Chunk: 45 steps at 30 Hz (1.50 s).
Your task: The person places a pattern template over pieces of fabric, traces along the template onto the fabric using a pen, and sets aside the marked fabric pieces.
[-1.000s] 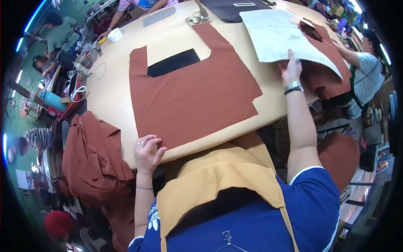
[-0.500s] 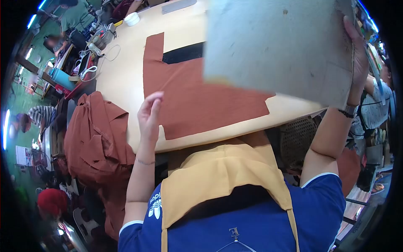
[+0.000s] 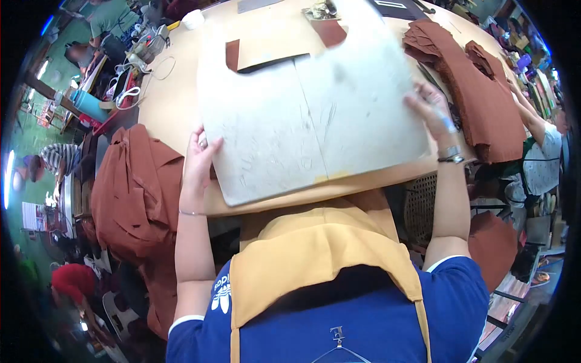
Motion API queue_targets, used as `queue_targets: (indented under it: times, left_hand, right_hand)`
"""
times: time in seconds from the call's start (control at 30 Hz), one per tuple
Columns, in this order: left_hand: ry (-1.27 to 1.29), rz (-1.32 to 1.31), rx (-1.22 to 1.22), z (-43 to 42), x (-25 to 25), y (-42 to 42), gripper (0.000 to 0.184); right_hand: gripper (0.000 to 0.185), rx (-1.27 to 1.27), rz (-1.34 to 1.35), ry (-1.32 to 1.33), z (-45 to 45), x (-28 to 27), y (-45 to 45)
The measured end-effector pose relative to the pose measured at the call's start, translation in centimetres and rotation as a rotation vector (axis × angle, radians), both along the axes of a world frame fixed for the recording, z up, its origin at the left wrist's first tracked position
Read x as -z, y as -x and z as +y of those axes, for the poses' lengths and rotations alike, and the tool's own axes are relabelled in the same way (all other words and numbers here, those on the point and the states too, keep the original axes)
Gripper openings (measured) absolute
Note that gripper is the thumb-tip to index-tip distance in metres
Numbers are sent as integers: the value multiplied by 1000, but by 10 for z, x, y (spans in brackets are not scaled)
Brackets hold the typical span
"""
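Basically, cream surface (image 3: pixel 163 106) takes up most of the upper view. Big grey-white board (image 3: pixel 339 115) over its near part, far edge cut with a deep notch, a dark line running across the face from the notch toward the near edge. Blue shirt (image 3: pixel 278 333) and yellow apron (image 3: pixel 321 248) on the person, at the near edge. Rust-brown cloth heap (image 3: pixel 136 187) bunched at left, beside the surface. More rust-brown pieces (image 3: pixel 466 91) on the surface at right, past the board. Rust-brown panel (image 3: pixel 327 31) under the board, mostly hidden, 2 bits showing in the notch. Right hand (image 3: pixel 433 112) clamped on the board's right edge, thumb on top. Left hand (image 3: pixel 203 154) at the left edge, thumb and fingertips apart; can't tell if it grips. Turquoise bottle (image 3: pixel 89 104) off to the left, lying tilted. Black piece (image 3: pixel 272 63) partly visible in the notch. White cup (image 3: pixel 193 19) near the far left of the surface. Yellow patch (image 3: pixel 333 178) on the board's near edge. Watch (image 3: pixel 449 152) on the right wrist, thin bracelet (image 3: pixel 192 212) on the left.
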<state>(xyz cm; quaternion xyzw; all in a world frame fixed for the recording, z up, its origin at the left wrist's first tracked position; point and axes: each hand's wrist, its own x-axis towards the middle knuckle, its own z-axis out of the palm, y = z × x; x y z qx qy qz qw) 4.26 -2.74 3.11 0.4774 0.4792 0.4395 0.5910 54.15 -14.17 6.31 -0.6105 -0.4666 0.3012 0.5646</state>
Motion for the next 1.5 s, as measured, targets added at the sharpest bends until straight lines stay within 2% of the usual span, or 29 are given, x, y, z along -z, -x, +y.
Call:
queue_targets:
  times: [0.03,0.07,0.1,0.23,0.3,0.4,0.63,0.73,1.13,1.27,1.3,1.43,1.5]
  left_hand:
    - [-16,157,39,1,3,5,58]
    - [-32,314,78,3,9,11,60]
    - [-37,357,109,8,16,16,60]
    - [-72,403,78,10,13,17,58]
    - [-81,387,52,16,11,17,57]
    - [-65,530,64,24,1,15,56]
    - [-135,671,73,41,13,20,55]
    - [-140,768,52,34,4,14,55]
    - [-138,850,100,46,9,17,57]
    - [-150,1033,134,45,2,17,59]
    - [-166,990,127,45,5,18,59]
    - [-127,669,97,53,27,36,57]
    - [-134,618,120,57,32,40,55]
  right_hand:
    - [47,-42,-117,151,-5,13,5]
    - [50,-37,-49,184,-7,24,13]
    - [52,-34,21,218,-9,30,22]
    - [51,116,-170,285,-10,41,34]
    - [52,130,-217,294,-6,43,34]
    - [52,152,-241,288,0,44,37]
    - [54,169,-417,262,15,52,35]
    - [55,164,-379,297,14,46,38]
    - [56,142,-493,371,23,55,29]
    - [50,94,-491,430,21,43,29]
    - [42,101,-489,333,24,54,23]
    - [30,107,-85,332,23,62,11]
    - [30,119,-64,320,20,63,12]
